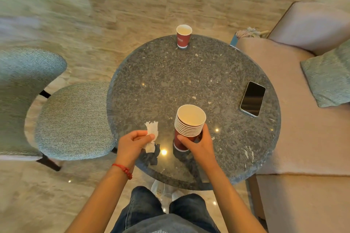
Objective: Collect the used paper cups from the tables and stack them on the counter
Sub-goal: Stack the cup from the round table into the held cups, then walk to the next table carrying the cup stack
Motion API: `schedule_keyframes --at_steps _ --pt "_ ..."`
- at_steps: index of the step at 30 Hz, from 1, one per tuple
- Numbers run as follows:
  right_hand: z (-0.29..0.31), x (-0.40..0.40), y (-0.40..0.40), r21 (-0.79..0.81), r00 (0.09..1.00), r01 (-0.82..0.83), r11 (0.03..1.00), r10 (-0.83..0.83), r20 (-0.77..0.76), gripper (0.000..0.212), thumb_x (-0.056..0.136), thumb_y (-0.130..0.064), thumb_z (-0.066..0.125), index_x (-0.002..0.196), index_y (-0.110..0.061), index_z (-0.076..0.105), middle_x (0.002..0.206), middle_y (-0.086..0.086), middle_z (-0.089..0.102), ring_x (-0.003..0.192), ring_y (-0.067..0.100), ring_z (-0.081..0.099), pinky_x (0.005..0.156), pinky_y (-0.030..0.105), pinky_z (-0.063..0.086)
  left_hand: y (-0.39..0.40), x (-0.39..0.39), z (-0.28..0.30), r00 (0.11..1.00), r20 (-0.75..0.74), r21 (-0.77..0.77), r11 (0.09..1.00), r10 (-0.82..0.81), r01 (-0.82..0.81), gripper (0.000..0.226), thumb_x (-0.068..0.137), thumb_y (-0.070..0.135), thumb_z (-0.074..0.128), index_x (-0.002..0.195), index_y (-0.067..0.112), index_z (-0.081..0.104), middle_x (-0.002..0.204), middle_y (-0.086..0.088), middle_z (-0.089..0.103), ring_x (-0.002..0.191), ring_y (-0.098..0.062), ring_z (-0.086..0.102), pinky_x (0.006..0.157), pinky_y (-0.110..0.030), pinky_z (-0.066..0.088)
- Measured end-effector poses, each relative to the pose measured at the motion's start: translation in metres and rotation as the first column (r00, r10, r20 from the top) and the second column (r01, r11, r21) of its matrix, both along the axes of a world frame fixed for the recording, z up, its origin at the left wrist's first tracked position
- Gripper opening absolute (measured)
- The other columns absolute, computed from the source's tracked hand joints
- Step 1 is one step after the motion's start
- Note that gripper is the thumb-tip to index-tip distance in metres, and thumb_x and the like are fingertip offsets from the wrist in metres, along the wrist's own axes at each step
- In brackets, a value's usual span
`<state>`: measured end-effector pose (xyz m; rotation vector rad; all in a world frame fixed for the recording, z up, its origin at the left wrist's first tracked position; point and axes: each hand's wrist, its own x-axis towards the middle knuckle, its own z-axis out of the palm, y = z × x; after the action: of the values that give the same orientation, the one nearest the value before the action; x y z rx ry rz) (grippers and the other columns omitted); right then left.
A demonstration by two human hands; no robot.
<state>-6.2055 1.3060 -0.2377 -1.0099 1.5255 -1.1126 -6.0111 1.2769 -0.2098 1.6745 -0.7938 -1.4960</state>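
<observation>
Red paper cups are nested into a stack point(190, 126) that stands at the near edge of the round stone table point(189, 85), with the cream interior of the top cup facing up. The stack is gripped low on its red wall by the right hand point(198, 146), the thumb on the near-left side and the fingers curled round the far side. A crumpled white napkin point(152, 136) is pinched between the thumb and curled fingers of the left hand point(133, 144), just above the tabletop. One single cup point(183, 36) stands upright at the far edge of the table, well apart from the stack. A dark phone point(252, 98) lies flat near the right edge.

The stack is judged to be light and top-heavy; thin paper walls are expected to buckle under a hard squeeze. Hold is best taken on the lowest cup, below the band of rolled rims, with the stack kept upright. The single cup is best taken round its mid-wall and lowered straight into the top cup. Residual liquid inside cannot be ruled out.
</observation>
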Motion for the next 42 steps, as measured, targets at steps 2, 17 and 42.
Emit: schedule_keyframes --at_steps 2,17,42 --pt "0.002 -0.002 0.0 0.001 0.996 -0.083 0.997 0.083 0.022 0.06 0.07 -0.027 0.08 0.114 -0.045 0.044 0.116 -0.025 0.055 0.11 -0.005 0.054 0.088 0.019 0.049 0.011 -0.001 0.002 0.997 -0.016 -0.013 0.997 0.079 -0.079 0.011 0.073 0.001 0.072 0.077 0.009 0.065 0.064 -0.003 0.066 0.064 -0.015 0.059 0.059 -0.024 0.049" --pt "0.025 0.09 0.027 0.009 0.683 -0.726 0.687 0.72 0.121 0.054 0.069 -0.012 0.08 0.11 -0.035 0.052 0.107 -0.015 0.065 0.096 -0.004 0.063 0.073 0.011 0.051 0.171 0.06 -0.002 0.683 -0.04 0.019 0.684 0.729 -0.729 0.012 0.071 0.007 0.076 0.076 0.011 0.067 0.068 -0.008 0.069 0.082 -0.032 0.064 0.082 -0.046 0.051" --pt "0.028 0.493 0.134 0.003 0.156 -0.988 0.156 0.986 0.061 0.066 0.055 -0.047 0.08 0.114 -0.032 0.056 0.107 -0.014 0.067 0.101 0.003 0.063 0.077 0.015 0.05 0.36 0.381 -0.005 0.181 -0.057 -0.024 0.18 0.982 -0.983 0.02 0.074 0.014 0.074 0.09 0.003 0.067 0.078 -0.014 0.069 0.065 -0.016 0.061 0.058 -0.023 0.045"
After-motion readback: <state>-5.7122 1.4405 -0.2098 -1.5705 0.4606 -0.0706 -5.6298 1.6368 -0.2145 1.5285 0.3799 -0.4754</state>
